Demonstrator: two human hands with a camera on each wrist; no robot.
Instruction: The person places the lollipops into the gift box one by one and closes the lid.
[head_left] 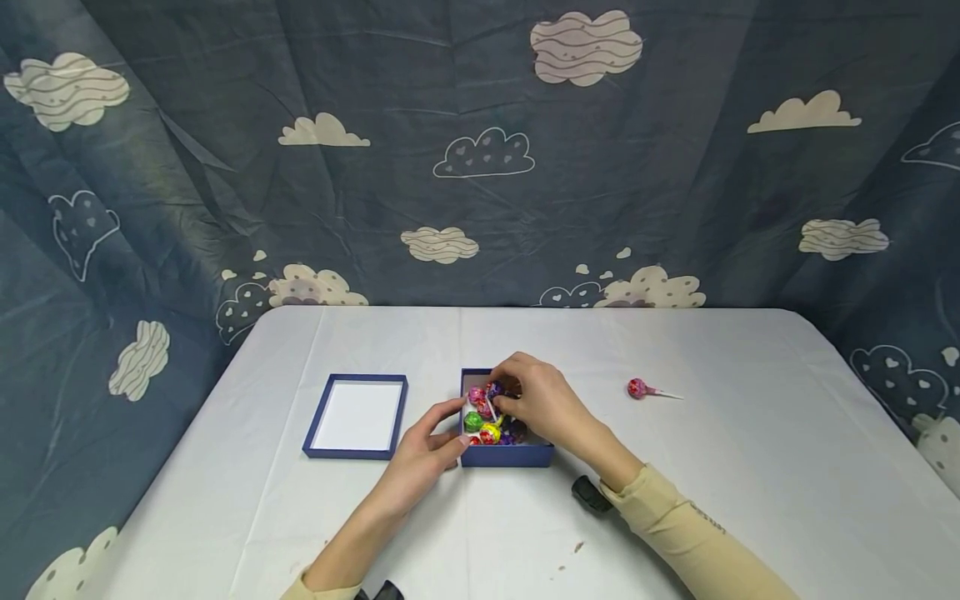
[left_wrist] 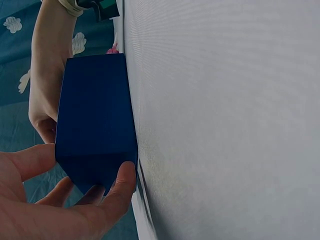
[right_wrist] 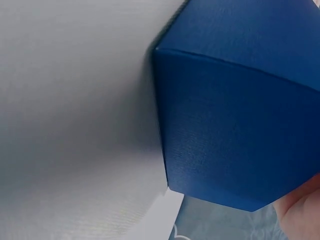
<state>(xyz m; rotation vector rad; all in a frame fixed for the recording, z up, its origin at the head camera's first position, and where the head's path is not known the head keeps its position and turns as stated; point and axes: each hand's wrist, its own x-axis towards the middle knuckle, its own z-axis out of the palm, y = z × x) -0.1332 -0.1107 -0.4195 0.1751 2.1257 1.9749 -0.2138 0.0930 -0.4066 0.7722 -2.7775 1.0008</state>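
Note:
An open blue box (head_left: 508, 456) on the table holds several wrapped lollipops, among them a green lollipop (head_left: 472, 422), a yellow one and pink ones. My right hand (head_left: 546, 398) reaches in over the right wall, thumb and forefinger pinching at a dark purple lollipop (head_left: 492, 389); its other fingers are partly hidden. In the right wrist view, the box's outer walls (right_wrist: 235, 125) cover most of the contents. My left hand (head_left: 426, 450) touches the left wall, fingers spread along it and thumb near the front corner. The left wrist view shows those fingertips (left_wrist: 125, 175) against the blue wall.
A shallow blue lid (head_left: 356, 417) with a white inside lies left of the box. One pink-red lollipop (head_left: 637, 388) lies apart on the right of the white table (head_left: 720, 467). A dark cloud-patterned cloth (head_left: 480, 200) hangs behind the far edge.

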